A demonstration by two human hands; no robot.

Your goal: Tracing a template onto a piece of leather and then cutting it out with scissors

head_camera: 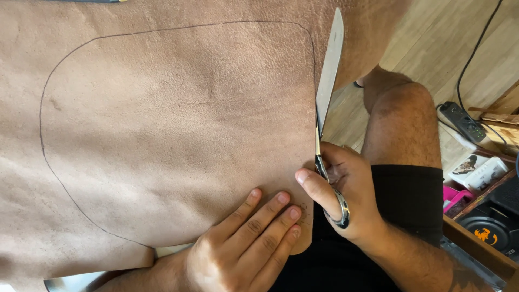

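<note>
One straight side of the pencilled outline (40, 124) on the tan leather sheet (162, 135) looks partly cut; the curved rest remains. Right hand (346, 194) grips scissors (327, 103), blades parted along the leather's right edge; left hand (243, 243) presses flat, fingers spread, holding nothing.

Bare forearms, short-nailed fingers (270, 208), black shorts (405, 200) (knee uncovered), no sleeves or rings.
</note>
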